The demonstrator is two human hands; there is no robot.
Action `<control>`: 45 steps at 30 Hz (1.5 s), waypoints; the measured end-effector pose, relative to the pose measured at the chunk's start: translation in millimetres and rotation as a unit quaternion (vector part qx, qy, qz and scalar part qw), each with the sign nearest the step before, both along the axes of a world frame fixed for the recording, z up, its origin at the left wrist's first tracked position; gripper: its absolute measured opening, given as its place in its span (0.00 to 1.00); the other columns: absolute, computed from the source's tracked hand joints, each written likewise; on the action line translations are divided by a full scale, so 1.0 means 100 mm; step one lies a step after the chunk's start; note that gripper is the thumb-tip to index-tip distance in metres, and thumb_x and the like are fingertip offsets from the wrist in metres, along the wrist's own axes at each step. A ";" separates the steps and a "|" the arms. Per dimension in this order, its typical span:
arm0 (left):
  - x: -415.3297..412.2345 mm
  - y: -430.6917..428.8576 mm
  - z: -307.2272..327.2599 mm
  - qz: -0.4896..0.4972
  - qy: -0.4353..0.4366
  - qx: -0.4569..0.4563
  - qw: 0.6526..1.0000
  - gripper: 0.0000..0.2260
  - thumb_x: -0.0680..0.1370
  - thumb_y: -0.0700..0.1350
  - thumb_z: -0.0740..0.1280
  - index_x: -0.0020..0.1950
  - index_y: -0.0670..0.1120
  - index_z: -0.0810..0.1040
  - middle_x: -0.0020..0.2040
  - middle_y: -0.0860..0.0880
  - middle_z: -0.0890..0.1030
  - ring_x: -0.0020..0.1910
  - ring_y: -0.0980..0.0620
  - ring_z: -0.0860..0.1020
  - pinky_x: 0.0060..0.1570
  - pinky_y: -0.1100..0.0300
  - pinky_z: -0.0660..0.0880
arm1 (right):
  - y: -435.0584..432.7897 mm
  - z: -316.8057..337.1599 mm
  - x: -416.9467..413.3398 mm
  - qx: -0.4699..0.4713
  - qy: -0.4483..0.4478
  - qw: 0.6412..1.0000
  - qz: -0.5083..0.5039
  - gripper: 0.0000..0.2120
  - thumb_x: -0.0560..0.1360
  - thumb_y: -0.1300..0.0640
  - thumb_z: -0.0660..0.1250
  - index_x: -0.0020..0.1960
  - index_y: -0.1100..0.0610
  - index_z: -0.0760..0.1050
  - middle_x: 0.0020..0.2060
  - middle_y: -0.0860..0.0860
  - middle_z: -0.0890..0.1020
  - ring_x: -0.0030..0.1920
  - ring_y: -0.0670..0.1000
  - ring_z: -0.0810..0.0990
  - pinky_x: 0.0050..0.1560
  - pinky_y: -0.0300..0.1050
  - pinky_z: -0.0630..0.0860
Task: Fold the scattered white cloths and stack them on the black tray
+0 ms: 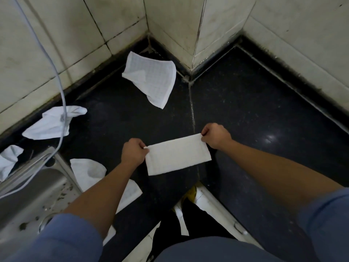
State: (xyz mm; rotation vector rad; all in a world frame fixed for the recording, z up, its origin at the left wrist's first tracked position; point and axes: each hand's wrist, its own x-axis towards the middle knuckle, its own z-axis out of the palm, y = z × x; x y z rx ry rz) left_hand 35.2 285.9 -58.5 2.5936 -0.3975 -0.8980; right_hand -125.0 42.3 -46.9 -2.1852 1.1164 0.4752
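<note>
Folded white cloth (178, 155) held taut over the black desk (245, 103) near its front edge, left hand (133, 152) and right hand (216, 136) each pinching one short end; loose cloth (151, 78) at back corner, crumpled cloth (52, 122) by left edge.

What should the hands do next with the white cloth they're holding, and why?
Probably bring the left hand and right hand together, folding the held cloth in half. Each hand pinches one top corner, and the cloth is stretched into a long strip, likely too wide for a neat stack. No tray shows in this view.
</note>
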 end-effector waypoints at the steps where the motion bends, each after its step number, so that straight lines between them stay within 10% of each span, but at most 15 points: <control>1: -0.01 0.01 -0.01 -0.009 -0.014 0.016 1.000 0.04 0.73 0.44 0.72 0.42 0.48 0.77 0.43 0.46 0.81 0.42 0.48 0.79 0.45 0.53 0.78 | 0.01 0.00 0.00 -0.017 0.007 1.000 0.010 0.06 0.72 0.55 0.69 0.49 0.49 0.77 0.46 0.50 0.80 0.46 0.52 0.79 0.45 0.45 0.76; 5: -0.13 0.06 0.07 -0.103 -0.136 0.021 0.985 0.08 0.75 0.45 0.68 0.53 0.46 0.75 0.50 0.48 0.76 0.47 0.49 0.76 0.43 0.54 0.75 | 0.11 0.07 -0.09 -0.145 -0.061 0.979 0.129 0.08 0.75 0.54 0.66 0.54 0.52 0.76 0.50 0.51 0.78 0.48 0.52 0.78 0.43 0.43 0.71; 11: -0.65 0.35 0.06 -0.322 -0.170 -0.017 0.931 0.07 0.69 0.42 0.74 0.36 0.46 0.77 0.36 0.50 0.76 0.34 0.50 0.77 0.26 0.58 0.72 | 0.59 -0.01 -0.42 -0.079 -0.056 0.941 0.325 0.09 0.79 0.54 0.59 0.54 0.54 0.76 0.51 0.51 0.78 0.49 0.52 0.77 0.47 0.45 0.73; 19: -0.67 0.62 -0.04 -0.322 -0.204 -0.040 0.924 0.08 0.64 0.41 0.78 0.36 0.45 0.79 0.41 0.49 0.77 0.39 0.50 0.77 0.28 0.60 0.73 | 0.24 -0.04 -0.76 -0.052 -0.021 0.986 0.157 0.06 0.77 0.53 0.65 0.50 0.51 0.81 0.49 0.48 0.82 0.45 0.47 0.79 0.46 0.42 0.75; 26: -0.52 0.51 0.04 -0.373 -0.178 0.064 0.908 0.22 0.75 0.51 0.69 0.67 0.46 0.74 0.73 0.46 0.67 0.69 0.43 0.67 0.62 0.47 0.68 | 0.39 0.04 -0.28 -0.099 0.044 0.993 0.037 0.20 0.74 0.46 0.69 0.60 0.55 0.72 0.53 0.53 0.80 0.50 0.55 0.80 0.46 0.49 0.77; 34: -0.49 0.48 0.14 -0.340 -0.169 0.061 0.923 0.21 0.79 0.52 0.63 0.70 0.47 0.68 0.74 0.48 0.62 0.72 0.48 0.60 0.69 0.52 0.60 | 0.41 0.28 -0.15 0.218 -0.071 0.929 -0.289 0.09 0.71 0.62 0.72 0.48 0.64 0.77 0.45 0.58 0.81 0.42 0.55 0.81 0.37 0.48 0.80; 45: -0.31 1.06 0.36 -0.198 -0.181 0.014 0.963 0.19 0.77 0.47 0.66 0.67 0.48 0.71 0.65 0.48 0.72 0.63 0.50 0.70 0.62 0.56 0.69 | 1.51 0.33 0.52 0.142 -0.081 0.986 -0.024 0.09 0.69 0.60 0.73 0.39 0.52 0.73 0.41 0.55 0.81 0.39 0.55 0.83 0.42 0.53 0.82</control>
